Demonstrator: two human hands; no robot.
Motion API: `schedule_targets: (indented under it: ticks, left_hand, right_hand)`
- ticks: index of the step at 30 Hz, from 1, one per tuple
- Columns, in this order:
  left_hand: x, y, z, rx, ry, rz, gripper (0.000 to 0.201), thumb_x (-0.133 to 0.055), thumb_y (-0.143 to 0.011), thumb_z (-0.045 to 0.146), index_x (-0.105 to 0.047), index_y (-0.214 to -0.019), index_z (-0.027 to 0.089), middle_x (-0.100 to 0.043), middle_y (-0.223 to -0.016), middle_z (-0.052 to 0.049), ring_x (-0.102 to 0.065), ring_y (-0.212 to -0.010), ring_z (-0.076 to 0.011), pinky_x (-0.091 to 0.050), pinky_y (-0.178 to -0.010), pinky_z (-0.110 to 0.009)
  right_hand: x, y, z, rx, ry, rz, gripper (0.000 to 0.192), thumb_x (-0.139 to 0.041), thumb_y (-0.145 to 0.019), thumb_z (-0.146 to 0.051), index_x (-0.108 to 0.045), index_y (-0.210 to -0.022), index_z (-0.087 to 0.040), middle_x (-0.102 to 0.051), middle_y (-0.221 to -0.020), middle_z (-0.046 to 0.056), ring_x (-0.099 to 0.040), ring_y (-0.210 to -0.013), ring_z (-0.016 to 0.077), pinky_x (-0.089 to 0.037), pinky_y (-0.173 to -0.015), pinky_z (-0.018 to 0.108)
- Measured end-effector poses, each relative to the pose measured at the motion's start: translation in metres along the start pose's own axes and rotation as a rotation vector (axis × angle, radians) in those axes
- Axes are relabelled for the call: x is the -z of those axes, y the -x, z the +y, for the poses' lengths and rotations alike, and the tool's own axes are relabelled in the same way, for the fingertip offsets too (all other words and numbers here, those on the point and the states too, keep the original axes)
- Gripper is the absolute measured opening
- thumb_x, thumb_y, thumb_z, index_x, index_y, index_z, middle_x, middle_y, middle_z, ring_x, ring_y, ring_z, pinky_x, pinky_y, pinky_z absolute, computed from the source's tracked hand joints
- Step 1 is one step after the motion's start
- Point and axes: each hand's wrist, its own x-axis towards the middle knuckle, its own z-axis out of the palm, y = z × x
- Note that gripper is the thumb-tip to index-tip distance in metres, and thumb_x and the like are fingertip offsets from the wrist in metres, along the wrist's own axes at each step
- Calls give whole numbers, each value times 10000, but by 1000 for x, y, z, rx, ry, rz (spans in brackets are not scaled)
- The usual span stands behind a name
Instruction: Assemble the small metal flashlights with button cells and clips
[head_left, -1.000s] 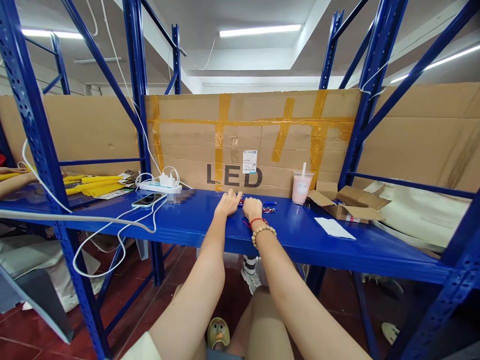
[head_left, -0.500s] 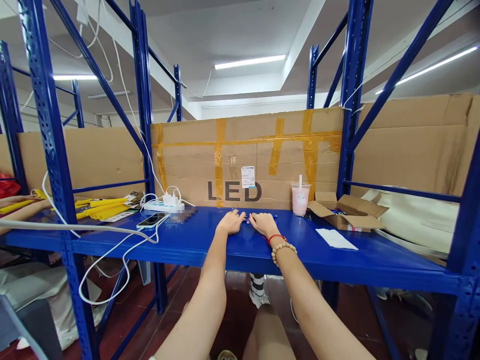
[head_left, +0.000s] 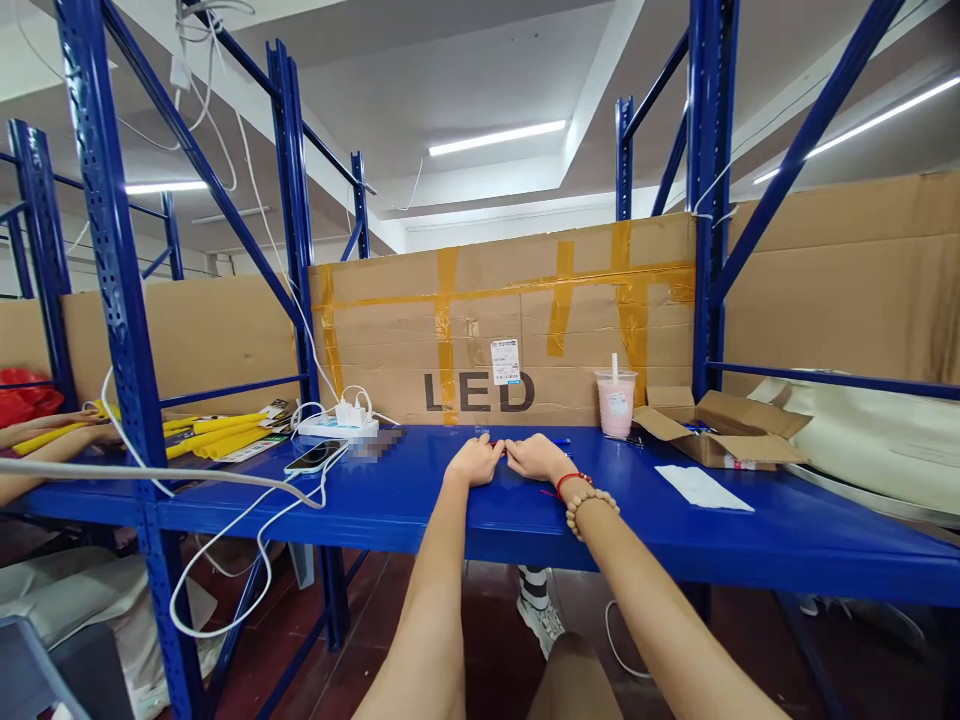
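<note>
Both my arms reach forward onto the blue metal shelf [head_left: 420, 500]. My left hand [head_left: 474, 463] and my right hand [head_left: 534, 456] rest on it side by side with curled fingers, and their fingertips meet in the middle. Whatever lies between the fingertips is too small and too hidden to make out. On my right wrist are a red string and a wooden bead bracelet [head_left: 591, 502]. A small blue item [head_left: 560, 440] lies on the shelf just beyond my right hand.
A pink drink cup with a straw [head_left: 616, 403], an open cardboard box [head_left: 716, 438] and a white paper [head_left: 703, 487] sit to the right. A phone [head_left: 315, 457] and power strip [head_left: 337, 426] with white cables lie left. Another person's arm [head_left: 37, 452] and yellow items [head_left: 210, 432] are far left.
My hands have drawn closer until their fingertips touch, having been slightly apart over small red and blue items. The view has tilted upward.
</note>
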Motion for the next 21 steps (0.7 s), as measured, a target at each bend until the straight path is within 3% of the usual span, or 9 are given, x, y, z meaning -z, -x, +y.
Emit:
schedule_targets:
  ticks: [6,11,16,21]
  left_hand:
    - [-8,-4,-10,-35,58,-17,294,-408,-908,294,-478,-1123,105,-540,-960,-83,-518,-927,-199,-431,-772,-362]
    - [-14,-10,-35,-35,184,22,280,-371,-910,277,-481,-1102,106,-534,-934,-92,-516,-895,-211,-414,-760,-361]
    - [-15,-10,-54,65,277,122,319,-256,-930,272,-489,-1060,98,-539,-909,-141,-525,-880,-239,-404,-754,-344]
    - [-2,-8,-48,130,326,188,285,-230,-941,257,-469,-1047,144,-568,-925,-89,-552,-857,-193,-412,-749,-282]
  right_hand:
    - [5,-11,24,176,27,-40,325,-419,-895,-384,-559,-961,-99,-597,-812,45,-565,-710,126,-446,-699,300]
    - [15,-22,37,198,2,25,302,-344,-918,-309,-544,-970,-88,-597,-768,54,-539,-640,126,-385,-615,255]
    - [11,-14,35,149,-80,198,374,-213,-927,-238,-546,-848,-89,-584,-653,73,-500,-539,140,-246,-493,245]
    - [-3,2,30,192,-206,434,505,-67,-941,-243,-485,-679,-138,-477,-482,21,-407,-413,110,-219,-467,254]
